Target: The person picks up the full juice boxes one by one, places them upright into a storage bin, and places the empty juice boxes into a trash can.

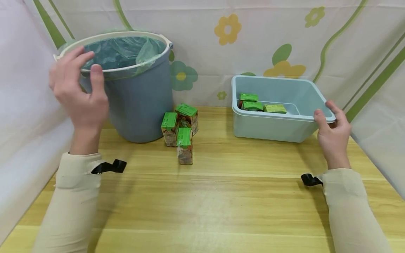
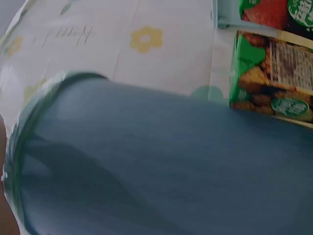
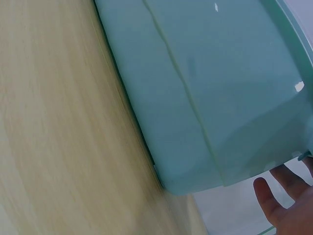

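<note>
My left hand (image 1: 80, 88) is raised at the near left rim of a blue trash bin (image 1: 139, 102), its fingers bent loosely and thumb apart. The bin is lined with a thin green bag (image 1: 120, 51). At the right end of a light blue plastic tub (image 1: 269, 126), my right hand (image 1: 335, 135) holds the corner of the rim, thumb in front and fingers along the side. Inside the tub lie several small green-topped snack boxes (image 1: 274, 108). In the right wrist view, fingers (image 3: 266, 198) show beneath the tub's rim.
Three more green-topped boxes (image 1: 185, 146) stand together on the wooden table (image 1: 209, 200), close to the bin's right side. A white cloth with printed flowers (image 1: 209, 52) hangs behind the bin and tub. White cloth also borders both sides.
</note>
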A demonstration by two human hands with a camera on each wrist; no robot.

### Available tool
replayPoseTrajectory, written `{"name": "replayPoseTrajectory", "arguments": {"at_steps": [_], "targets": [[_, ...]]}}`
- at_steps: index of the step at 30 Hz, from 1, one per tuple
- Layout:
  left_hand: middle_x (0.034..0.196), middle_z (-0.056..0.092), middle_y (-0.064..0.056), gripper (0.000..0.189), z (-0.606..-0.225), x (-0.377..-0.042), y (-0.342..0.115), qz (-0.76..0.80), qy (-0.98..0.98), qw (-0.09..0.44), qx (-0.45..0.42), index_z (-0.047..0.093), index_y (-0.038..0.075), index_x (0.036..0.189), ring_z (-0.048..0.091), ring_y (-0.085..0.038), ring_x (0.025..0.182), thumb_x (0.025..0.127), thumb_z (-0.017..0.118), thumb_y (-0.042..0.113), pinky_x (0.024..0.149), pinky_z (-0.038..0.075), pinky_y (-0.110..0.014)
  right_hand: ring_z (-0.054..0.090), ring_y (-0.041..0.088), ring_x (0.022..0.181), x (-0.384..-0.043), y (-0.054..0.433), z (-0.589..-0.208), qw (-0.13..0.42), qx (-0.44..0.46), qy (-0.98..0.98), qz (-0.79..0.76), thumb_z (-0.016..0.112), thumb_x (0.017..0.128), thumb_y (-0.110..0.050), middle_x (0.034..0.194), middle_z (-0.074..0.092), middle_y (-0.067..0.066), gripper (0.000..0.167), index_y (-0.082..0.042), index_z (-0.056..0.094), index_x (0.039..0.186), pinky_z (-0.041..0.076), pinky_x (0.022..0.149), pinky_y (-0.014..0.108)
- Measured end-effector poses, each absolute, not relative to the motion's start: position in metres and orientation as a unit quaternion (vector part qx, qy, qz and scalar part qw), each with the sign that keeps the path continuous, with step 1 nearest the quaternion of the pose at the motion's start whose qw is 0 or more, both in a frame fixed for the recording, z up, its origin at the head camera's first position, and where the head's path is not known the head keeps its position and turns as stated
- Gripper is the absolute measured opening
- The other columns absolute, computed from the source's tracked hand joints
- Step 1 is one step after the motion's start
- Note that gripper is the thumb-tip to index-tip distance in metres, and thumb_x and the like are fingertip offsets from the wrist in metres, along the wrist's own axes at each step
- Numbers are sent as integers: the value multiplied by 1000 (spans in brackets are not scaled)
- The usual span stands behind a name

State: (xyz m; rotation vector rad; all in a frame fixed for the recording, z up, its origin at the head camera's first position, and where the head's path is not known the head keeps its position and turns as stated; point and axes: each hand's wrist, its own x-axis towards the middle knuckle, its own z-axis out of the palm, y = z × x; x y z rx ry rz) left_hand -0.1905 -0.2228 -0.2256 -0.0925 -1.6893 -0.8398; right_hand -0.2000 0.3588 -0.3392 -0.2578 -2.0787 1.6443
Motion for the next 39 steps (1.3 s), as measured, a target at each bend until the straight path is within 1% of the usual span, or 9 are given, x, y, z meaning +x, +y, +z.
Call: {"name": "replayPoseTrajectory", "arguments": {"at_steps": [10, 20, 22, 25, 27, 30, 34, 37, 39], "targets": [[144, 69, -11, 39, -235, -177, -234, -406, -725, 554, -43, 76, 2, 125, 49, -19, 151, 99, 61, 26, 130, 27, -26, 51, 6, 97, -199, 351, -335, 241, -97, -732, 629, 73, 101, -29, 165, 44, -5, 59, -19, 54, 156, 46, 64, 7], [137, 74, -1, 37, -246, -191, -248, -413, -706, 574, -40, 79, 12, 124, 51, -15, 149, 96, 63, 32, 129, 30, -25, 55, 6, 104, -203, 351, -335, 238, -92, -711, 656, 79, 97, -26, 164, 46, -3, 63, -19, 55, 155, 50, 75, 4], [136, 74, 0, 37, -246, -192, -247, -415, -702, 577, -42, 80, 13, 123, 52, -15, 148, 96, 64, 32, 129, 31, -25, 54, 5, 109, -202, 352, -335, 234, -99, -709, 658, 80, 96, -26, 165, 45, -4, 66, -20, 54, 156, 50, 78, 3], [135, 75, -1, 36, -243, -192, -241, -420, -695, 582, -44, 80, 11, 122, 54, -15, 147, 95, 65, 30, 129, 32, -26, 52, 8, 132, -198, 352, -329, 229, -109, -713, 654, 81, 95, -25, 169, 41, -4, 67, -21, 54, 156, 50, 92, 3], [136, 75, -3, 36, -241, -189, -237, -420, -694, 583, -45, 81, 9, 121, 54, -16, 147, 95, 65, 29, 129, 33, -26, 43, 8, 146, -195, 346, -321, 245, -112, -733, 624, 82, 95, -26, 169, 41, -8, 65, -22, 57, 154, 41, 110, 6], [138, 74, -7, 38, -238, -184, -233, -419, -699, 578, -45, 80, 4, 121, 54, -17, 148, 95, 64, 26, 129, 33, -26, 36, 7, 155, -189, 328, -306, 305, -89, -752, 577, 83, 92, -23, 165, 48, -9, 58, -21, 64, 147, 14, 128, 13], [140, 73, -10, 40, -237, -180, -232, -414, -706, 574, -39, 78, 2, 124, 53, -17, 149, 96, 62, 25, 129, 32, -25, 48, 12, 148, -181, 288, -286, 387, -10, -736, 555, 84, 87, -16, 155, 61, -2, 50, -14, 73, 135, 28, 120, 21], [139, 73, -8, 39, -238, -181, -233, -411, -706, 575, -37, 79, 4, 124, 53, -15, 148, 97, 62, 26, 129, 32, -25, 60, 16, 134, -178, 259, -281, 390, 66, -707, 586, 84, 84, -6, 150, 65, 3, 48, -8, 74, 131, 47, 100, 21], [138, 74, -6, 38, -240, -184, -235, -410, -705, 577, -37, 79, 7, 125, 54, -13, 147, 97, 63, 27, 128, 33, -25, 65, 17, 125, -176, 240, -283, 368, 110, -706, 595, 83, 85, 0, 148, 66, 4, 49, -4, 73, 132, 53, 91, 19]]}}
